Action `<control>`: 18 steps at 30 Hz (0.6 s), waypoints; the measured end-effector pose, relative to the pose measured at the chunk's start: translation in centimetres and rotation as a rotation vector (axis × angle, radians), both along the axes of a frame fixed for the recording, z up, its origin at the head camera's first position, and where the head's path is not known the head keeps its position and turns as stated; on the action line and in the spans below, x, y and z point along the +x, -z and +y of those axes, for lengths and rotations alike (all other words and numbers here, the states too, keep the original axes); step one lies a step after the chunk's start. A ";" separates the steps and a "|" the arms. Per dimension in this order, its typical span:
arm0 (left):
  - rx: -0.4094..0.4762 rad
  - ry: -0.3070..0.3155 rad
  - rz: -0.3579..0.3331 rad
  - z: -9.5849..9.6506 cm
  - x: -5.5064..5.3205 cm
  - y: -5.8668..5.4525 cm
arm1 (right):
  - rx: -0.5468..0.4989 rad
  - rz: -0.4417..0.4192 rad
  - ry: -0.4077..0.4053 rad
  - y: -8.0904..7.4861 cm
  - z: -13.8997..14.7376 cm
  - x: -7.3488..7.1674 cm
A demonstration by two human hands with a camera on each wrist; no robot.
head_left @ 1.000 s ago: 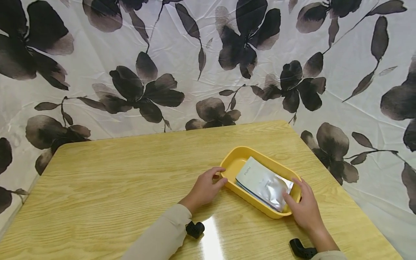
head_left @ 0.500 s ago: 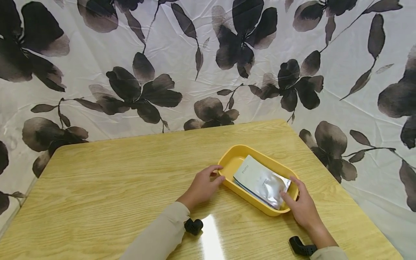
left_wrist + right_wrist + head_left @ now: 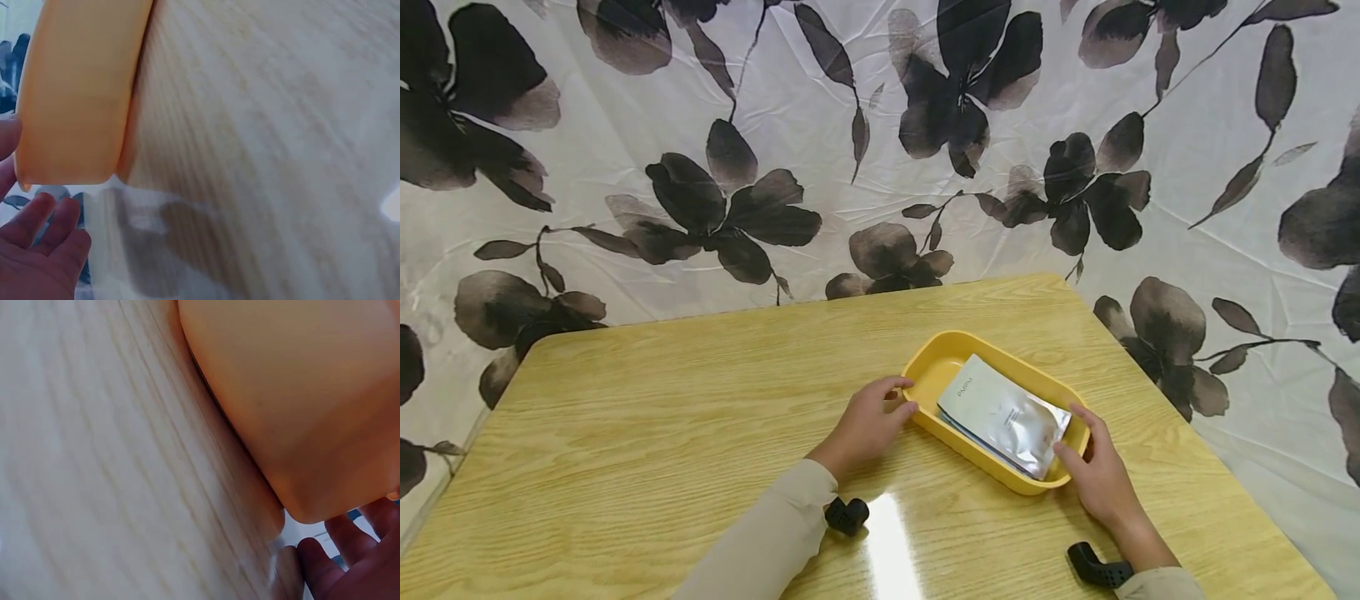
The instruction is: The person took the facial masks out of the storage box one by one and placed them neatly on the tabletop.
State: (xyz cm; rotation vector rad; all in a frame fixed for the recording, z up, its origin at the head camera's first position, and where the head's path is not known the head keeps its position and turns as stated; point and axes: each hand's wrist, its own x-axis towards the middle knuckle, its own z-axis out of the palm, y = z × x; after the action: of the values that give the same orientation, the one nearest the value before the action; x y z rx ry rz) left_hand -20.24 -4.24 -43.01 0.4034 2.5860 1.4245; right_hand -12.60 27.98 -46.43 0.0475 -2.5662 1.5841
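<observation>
Yellow tray (image 3: 931, 373) between my hands on the wooden table (image 3: 700, 417), long axis slanting far left to near right.
My left hand (image 3: 868, 421) pinches its left end, my right hand (image 3: 1101, 475) grips the right, equally near; silvery packets (image 3: 1000, 417) lie inside, floral cloth (image 3: 737, 217) hangs beyond.
</observation>
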 end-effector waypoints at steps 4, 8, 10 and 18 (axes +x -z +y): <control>-0.025 0.005 0.025 0.1 -0.3 -0.5 | -0.047 0.044 -0.026 0.5 0.1 0.0; -0.029 -0.020 0.087 0.6 -0.6 -1.3 | -0.068 0.061 -0.037 0.7 0.2 -0.1; -0.012 -0.045 0.120 1.1 -0.7 -1.9 | -0.077 0.064 -0.041 0.8 0.2 -0.2; 0.065 0.033 0.132 3.7 -1.4 -3.4 | -0.073 0.054 -0.024 0.8 0.2 -0.1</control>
State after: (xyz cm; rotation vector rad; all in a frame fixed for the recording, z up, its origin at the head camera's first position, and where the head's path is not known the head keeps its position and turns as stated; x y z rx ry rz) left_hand -21.62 -0.58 -39.59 0.5641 2.6256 1.5233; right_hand -12.70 28.22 -47.26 0.1121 -2.4743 1.6600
